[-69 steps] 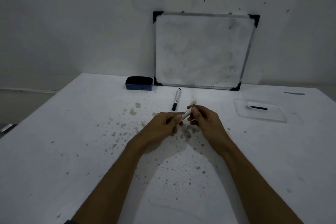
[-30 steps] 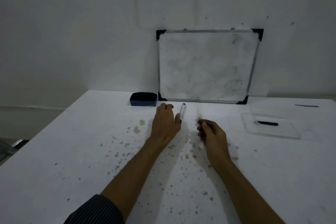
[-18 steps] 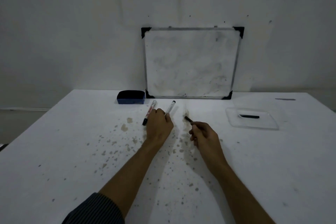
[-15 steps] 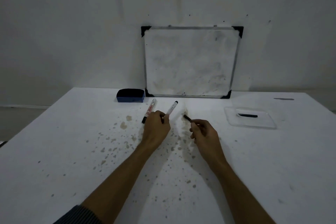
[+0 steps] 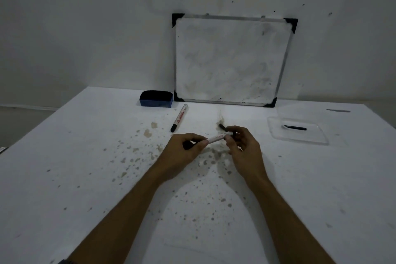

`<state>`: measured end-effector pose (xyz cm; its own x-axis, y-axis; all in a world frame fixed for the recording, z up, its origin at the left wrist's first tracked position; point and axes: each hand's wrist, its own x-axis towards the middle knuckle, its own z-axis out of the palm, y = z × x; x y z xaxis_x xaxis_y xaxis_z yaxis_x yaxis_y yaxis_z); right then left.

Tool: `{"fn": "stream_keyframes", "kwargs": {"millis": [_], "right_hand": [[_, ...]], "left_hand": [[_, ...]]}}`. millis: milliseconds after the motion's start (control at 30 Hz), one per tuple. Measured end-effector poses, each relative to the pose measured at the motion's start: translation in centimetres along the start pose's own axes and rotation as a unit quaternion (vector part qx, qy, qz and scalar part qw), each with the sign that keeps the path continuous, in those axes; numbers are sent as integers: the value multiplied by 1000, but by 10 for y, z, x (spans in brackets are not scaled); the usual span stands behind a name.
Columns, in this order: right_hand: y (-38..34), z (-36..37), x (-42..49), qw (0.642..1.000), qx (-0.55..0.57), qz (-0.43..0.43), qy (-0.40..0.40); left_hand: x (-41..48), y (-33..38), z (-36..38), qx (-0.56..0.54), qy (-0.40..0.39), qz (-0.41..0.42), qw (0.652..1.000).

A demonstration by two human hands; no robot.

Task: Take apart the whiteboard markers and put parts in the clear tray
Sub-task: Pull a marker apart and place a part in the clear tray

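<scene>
A white whiteboard marker (image 5: 217,138) is held level above the table between both hands. My left hand (image 5: 184,149) grips its near, dark-capped end. My right hand (image 5: 242,143) pinches its far end and also holds a small black part (image 5: 222,127) that sticks out past the fingers. A second white marker with a black cap (image 5: 179,117) lies on the table beyond my left hand. The clear tray (image 5: 276,133) sits to the right with one black piece (image 5: 294,128) inside.
A blue eraser (image 5: 156,98) sits at the back of the white, stain-speckled table. A framed whiteboard (image 5: 231,60) leans on the wall behind it. A thin dark object (image 5: 338,111) lies at the far right, behind the tray.
My left hand set one marker down at the back, picked up the other and drew it toward me. My right hand, still holding the black part, closed on that marker's far end.
</scene>
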<state>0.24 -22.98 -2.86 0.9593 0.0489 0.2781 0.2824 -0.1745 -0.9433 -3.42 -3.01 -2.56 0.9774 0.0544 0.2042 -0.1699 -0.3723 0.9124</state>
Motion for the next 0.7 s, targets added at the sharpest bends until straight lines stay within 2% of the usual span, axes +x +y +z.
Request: {"fn": "stream_keyframes", "kwargs": {"millis": [100,200,333,533,600,700], "right_hand": [[-5,2,-2,1000,15,-15,10],[-5,5,-3,1000,-15,-22,-14],[-4,9,-4,999,-39,-13,-15],[-9,3,-3,999,-8,2,-34],[-10,3,-2,999,-31,15,-43],[-9,5,-4,985,-170,-7,-32]], "left_hand": [[-1,2,-2,28,-19,15,999],[-3,7,3,65,-36,47,996],[-6,21,13,-47,-28,6,998],[-8,16,10,-39,-48,-7,998],[-8,15,12,36,-37,39,998],[-5,3,15,186,-43,178,965]]}}
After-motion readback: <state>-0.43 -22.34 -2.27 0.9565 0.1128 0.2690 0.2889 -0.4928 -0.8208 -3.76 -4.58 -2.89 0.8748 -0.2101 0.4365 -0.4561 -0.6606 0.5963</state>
